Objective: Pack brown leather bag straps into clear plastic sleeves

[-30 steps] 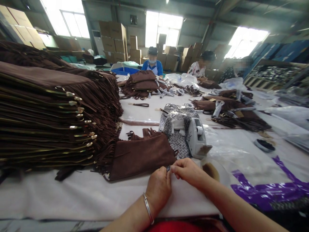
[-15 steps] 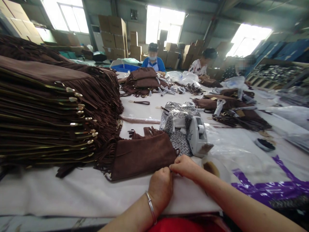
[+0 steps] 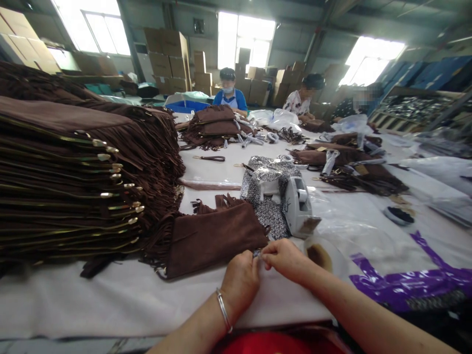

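A dark brown fringed pouch lies flat on the white table cover, its fringe spread toward the left. At its lower right corner my left hand is closed in a pinch, with a small shiny greyish piece showing at the fingertips. My right hand pinches right beside it, thumb and fingers pressed together. Whatever lies between the right fingertips is too small to make out. The two hands almost touch. A small loop sticks out from the pouch's right edge, just above the fingers.
A tall stack of brown fringed pouches rises at the left. Beyond my hands stand a white tape dispenser and a roll of tape. Purple plastic lies right; a black-filled dish sits farther back. Co-workers sit opposite.
My fingertips have come slightly apart, and a small shiny piece now shows between them. The pouch stays in place on the table; the whole view has shifted slightly.
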{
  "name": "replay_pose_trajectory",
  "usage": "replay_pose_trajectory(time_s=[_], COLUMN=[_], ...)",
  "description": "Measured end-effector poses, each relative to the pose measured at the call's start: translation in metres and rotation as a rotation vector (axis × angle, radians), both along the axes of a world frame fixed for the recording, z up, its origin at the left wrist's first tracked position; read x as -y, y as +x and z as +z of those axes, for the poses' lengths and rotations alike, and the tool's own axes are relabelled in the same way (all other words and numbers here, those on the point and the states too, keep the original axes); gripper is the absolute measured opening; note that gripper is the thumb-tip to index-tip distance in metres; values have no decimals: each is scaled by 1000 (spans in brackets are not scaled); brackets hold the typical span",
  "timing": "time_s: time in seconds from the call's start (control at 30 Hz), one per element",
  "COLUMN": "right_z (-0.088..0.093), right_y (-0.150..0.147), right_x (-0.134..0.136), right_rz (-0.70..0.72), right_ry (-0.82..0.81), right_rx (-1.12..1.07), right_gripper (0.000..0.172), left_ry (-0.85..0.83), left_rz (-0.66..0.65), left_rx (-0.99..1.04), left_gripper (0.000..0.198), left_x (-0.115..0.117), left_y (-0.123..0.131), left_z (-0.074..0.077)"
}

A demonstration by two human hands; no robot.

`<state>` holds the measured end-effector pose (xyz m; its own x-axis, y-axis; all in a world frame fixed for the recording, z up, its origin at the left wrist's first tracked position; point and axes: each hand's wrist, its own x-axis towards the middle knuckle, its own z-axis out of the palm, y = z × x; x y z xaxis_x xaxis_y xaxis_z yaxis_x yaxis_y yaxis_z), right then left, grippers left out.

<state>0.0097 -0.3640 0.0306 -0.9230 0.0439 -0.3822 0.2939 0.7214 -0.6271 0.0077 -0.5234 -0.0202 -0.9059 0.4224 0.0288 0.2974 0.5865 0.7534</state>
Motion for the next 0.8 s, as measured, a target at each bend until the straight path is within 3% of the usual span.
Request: replay_pose_trajectory(time_s=[0.17, 0.3, 0.53, 0.7, 0.8], right_z=[-3, -16, -31, -30, -29], right_y=[3, 3, 5, 5, 3], right_x=[5, 8, 19, 23, 20], right_rz=[-42, -136, -320, -286, -132], right_ry=[-27, -137, -500, -464, -271], right_rx=[-82, -57, 29, 139, 133], right_gripper=[21, 18, 11, 20, 29], left_ry=[82, 290, 880, 1012, 941], left_rz=[19, 36, 195, 216, 276], left_rx=[85, 268, 1227, 1436, 1370], left_gripper=[31, 29, 19, 12, 18], left_x=[3, 2, -2, 0, 1], left_y=[-3, -3, -1, -2, 1], left_z=[7, 9, 8, 12, 15])
